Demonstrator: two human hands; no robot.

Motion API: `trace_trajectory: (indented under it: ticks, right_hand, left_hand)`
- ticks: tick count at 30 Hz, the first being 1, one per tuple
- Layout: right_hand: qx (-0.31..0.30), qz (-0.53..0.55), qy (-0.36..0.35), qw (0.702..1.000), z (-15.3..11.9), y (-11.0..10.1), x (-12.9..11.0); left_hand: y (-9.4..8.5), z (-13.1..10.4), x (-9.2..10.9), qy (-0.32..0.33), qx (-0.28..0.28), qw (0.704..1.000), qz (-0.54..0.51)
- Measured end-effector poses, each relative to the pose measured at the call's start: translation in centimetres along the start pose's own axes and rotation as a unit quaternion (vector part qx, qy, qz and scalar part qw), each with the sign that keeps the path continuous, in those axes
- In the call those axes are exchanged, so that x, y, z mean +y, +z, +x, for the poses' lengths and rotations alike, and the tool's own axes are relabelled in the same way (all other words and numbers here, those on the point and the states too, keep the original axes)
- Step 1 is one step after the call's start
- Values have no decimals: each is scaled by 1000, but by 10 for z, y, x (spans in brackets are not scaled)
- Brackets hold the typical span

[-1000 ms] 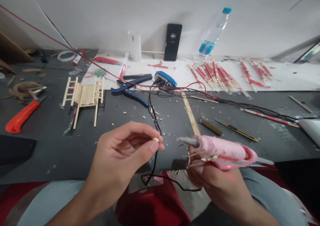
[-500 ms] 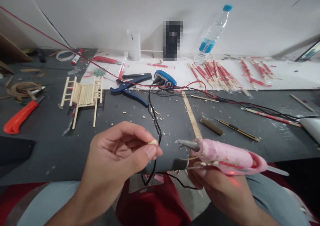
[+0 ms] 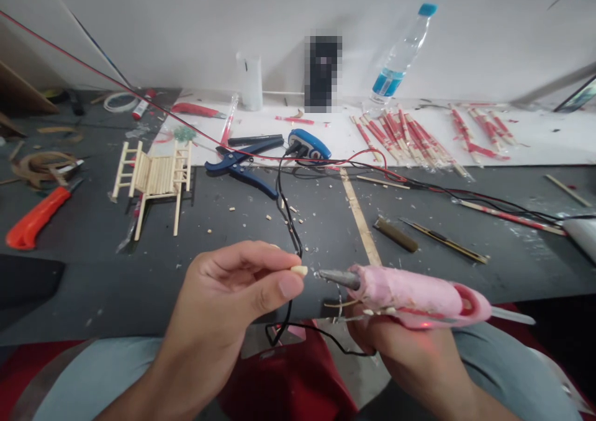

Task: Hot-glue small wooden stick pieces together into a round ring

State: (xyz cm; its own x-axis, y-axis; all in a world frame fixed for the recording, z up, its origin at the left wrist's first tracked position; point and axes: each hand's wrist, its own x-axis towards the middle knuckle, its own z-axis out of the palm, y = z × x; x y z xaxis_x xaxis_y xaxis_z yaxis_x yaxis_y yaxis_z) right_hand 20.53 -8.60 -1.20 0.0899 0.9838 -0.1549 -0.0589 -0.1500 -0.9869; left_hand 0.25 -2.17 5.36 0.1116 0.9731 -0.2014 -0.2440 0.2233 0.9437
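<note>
One capped bottle point(image 3: 390, 81) stands by the bench point(image 3: 116, 290)'s back edge.
My left hand point(image 3: 228, 303) pinches a pale bit point(image 3: 300, 271), fingertips nearly closed; my right hand point(image 3: 412, 346) grips a pink glue gun point(image 3: 410, 290).

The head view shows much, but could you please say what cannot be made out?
All in the head view:
- right hand: fingers partly behind glue gun
- wood bit: one end under left hand
- bottle label: print too small
- dark block: pixelated
- white case: cut by right edge
</note>
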Motion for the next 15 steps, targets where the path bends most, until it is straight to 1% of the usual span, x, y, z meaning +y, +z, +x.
trace_trajectory:
  ticks: [2, 4, 8, 12, 15]
  right_hand:
    - [10, 2, -11, 1000, 1, 1, 1]
    - [9, 9, -7, 1000, 1, 2, -1]
    - [-13, 16, 34, 999, 1, 8, -16]
    - [5, 8, 72, 997, 2, 13, -33]
    - [9, 1, 77, 997, 3, 14, -34]
  left_hand:
    - [1, 0, -1, -8, -6, 1000, -5]
    - [1, 0, -2, -12, -7, 1000, -9]
    - [1, 1, -2, -10, 6, 1000, -13]
    - [1, -1, -1, -11, 1, 1000, -11]
    - [1, -1, -1, -7, -9, 1000, -11]
